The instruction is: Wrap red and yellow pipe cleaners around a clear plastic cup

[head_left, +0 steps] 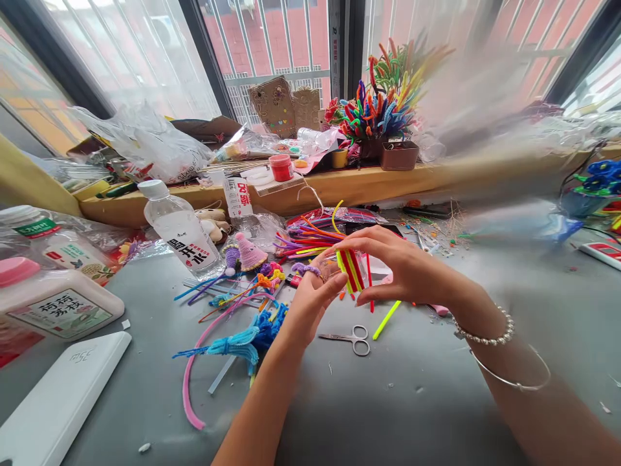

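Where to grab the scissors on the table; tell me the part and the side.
Take the scissors by the finger loops at their right end, coming from above. They lie flat and closed on the table, blades pointing left, below both hands, with a yellow-green pipe cleaner just to the right.

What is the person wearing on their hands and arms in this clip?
Both forearms are bare, with no sleeves in view. The right wrist carries a bead bracelet of pale round beads and, further up, a thin silver bangle. The left hand wears a purple fuzzy ring. No gloves or watch.
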Demonstrator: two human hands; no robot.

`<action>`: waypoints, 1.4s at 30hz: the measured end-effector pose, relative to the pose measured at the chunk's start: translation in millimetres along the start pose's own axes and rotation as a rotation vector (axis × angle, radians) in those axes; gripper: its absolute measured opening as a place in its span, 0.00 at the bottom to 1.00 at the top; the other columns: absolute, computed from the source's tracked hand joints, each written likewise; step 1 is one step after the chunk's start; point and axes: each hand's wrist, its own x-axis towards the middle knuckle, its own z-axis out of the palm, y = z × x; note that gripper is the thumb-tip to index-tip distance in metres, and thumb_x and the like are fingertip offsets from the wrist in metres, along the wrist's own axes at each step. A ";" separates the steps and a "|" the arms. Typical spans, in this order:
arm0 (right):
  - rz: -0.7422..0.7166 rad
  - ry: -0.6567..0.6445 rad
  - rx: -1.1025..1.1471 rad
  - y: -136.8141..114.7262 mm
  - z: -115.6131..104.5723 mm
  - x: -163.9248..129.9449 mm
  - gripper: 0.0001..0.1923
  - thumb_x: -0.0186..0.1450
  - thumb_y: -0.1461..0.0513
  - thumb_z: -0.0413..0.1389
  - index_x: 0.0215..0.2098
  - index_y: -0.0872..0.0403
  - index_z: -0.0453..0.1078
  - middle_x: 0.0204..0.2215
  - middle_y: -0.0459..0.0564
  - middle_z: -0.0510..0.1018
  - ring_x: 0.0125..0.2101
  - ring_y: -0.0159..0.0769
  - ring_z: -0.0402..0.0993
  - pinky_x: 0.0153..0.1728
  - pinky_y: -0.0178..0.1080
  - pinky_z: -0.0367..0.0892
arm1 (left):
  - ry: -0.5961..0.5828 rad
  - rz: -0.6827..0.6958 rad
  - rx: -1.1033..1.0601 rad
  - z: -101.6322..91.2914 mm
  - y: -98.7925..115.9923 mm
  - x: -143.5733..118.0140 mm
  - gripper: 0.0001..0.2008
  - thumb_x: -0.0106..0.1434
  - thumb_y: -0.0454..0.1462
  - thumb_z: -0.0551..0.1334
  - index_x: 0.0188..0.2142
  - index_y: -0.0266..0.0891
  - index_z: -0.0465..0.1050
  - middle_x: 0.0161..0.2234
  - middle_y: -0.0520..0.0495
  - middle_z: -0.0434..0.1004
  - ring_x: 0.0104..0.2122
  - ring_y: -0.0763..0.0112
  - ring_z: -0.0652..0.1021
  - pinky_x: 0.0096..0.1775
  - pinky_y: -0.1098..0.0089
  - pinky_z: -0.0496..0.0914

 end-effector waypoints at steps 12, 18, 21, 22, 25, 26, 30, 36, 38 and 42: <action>-0.032 0.101 0.006 -7.7 4.0 2.0 0.26 0.57 0.54 0.56 0.52 0.51 0.60 0.44 0.52 0.70 0.46 0.37 0.63 0.44 0.41 0.63 | -0.049 0.009 -0.039 5.8 5.3 -3.3 0.27 0.50 0.38 0.64 0.51 0.40 0.63 0.47 0.41 0.71 0.48 0.59 0.70 0.47 0.64 0.64; -0.039 0.121 -0.003 -10.3 6.9 3.5 0.23 0.58 0.56 0.55 0.51 0.50 0.61 0.44 0.51 0.70 0.45 0.36 0.64 0.45 0.42 0.62 | 0.031 0.014 0.064 7.2 4.4 -2.8 0.30 0.44 0.37 0.68 0.48 0.37 0.64 0.44 0.42 0.72 0.45 0.60 0.72 0.45 0.64 0.64; -0.028 0.118 -0.021 -10.6 7.9 3.3 0.27 0.57 0.55 0.56 0.54 0.49 0.57 0.45 0.52 0.70 0.46 0.37 0.63 0.46 0.43 0.62 | 0.048 0.039 0.052 8.9 4.8 -2.7 0.28 0.45 0.38 0.68 0.47 0.37 0.65 0.44 0.42 0.73 0.46 0.59 0.71 0.46 0.63 0.64; -0.021 0.108 -0.023 -10.4 8.1 3.0 0.30 0.56 0.55 0.56 0.55 0.50 0.56 0.46 0.52 0.69 0.46 0.38 0.63 0.46 0.44 0.62 | 0.047 0.044 0.042 9.4 4.7 -2.7 0.28 0.44 0.38 0.68 0.46 0.37 0.66 0.43 0.42 0.73 0.46 0.59 0.71 0.47 0.62 0.64; -0.020 0.094 -0.008 -8.5 9.3 2.1 0.30 0.56 0.55 0.57 0.55 0.50 0.56 0.46 0.53 0.69 0.47 0.39 0.63 0.46 0.44 0.62 | 0.056 0.022 0.036 10.2 3.7 -2.9 0.25 0.43 0.39 0.68 0.42 0.36 0.68 0.39 0.43 0.75 0.44 0.58 0.73 0.46 0.61 0.64; -0.030 0.100 0.004 -7.6 9.7 2.0 0.29 0.56 0.55 0.57 0.54 0.49 0.57 0.46 0.52 0.69 0.46 0.39 0.63 0.46 0.43 0.62 | 0.062 0.014 0.039 10.3 3.3 -3.0 0.23 0.43 0.39 0.68 0.40 0.35 0.68 0.38 0.43 0.76 0.43 0.58 0.73 0.45 0.61 0.65; -0.065 0.125 0.041 -5.1 11.0 2.1 0.26 0.56 0.56 0.57 0.51 0.49 0.60 0.46 0.51 0.70 0.46 0.37 0.64 0.46 0.42 0.62 | 0.077 0.007 0.056 10.2 2.1 -3.7 0.20 0.43 0.38 0.68 0.35 0.35 0.67 0.34 0.46 0.76 0.39 0.62 0.75 0.41 0.65 0.66; -0.058 0.139 0.045 -4.6 11.4 2.3 0.22 0.57 0.56 0.56 0.49 0.51 0.62 0.45 0.51 0.70 0.46 0.35 0.64 0.46 0.40 0.62 | 0.165 -0.026 0.119 8.7 0.7 -5.0 0.22 0.41 0.39 0.70 0.34 0.35 0.65 0.32 0.48 0.74 0.34 0.68 0.74 0.36 0.69 0.67; -0.058 0.141 0.041 -4.3 11.6 2.4 0.22 0.57 0.56 0.56 0.49 0.51 0.62 0.44 0.51 0.70 0.46 0.35 0.64 0.46 0.40 0.62 | 0.167 -0.031 0.145 7.6 -0.1 -4.4 0.24 0.39 0.41 0.70 0.34 0.35 0.65 0.31 0.48 0.74 0.33 0.67 0.74 0.35 0.69 0.67; -0.053 0.137 0.028 -3.9 11.4 2.6 0.24 0.56 0.55 0.57 0.49 0.51 0.62 0.45 0.52 0.70 0.46 0.36 0.64 0.47 0.41 0.62 | 0.082 0.017 0.081 6.7 -1.3 -2.6 0.26 0.40 0.43 0.69 0.38 0.36 0.66 0.36 0.45 0.75 0.39 0.62 0.74 0.41 0.65 0.66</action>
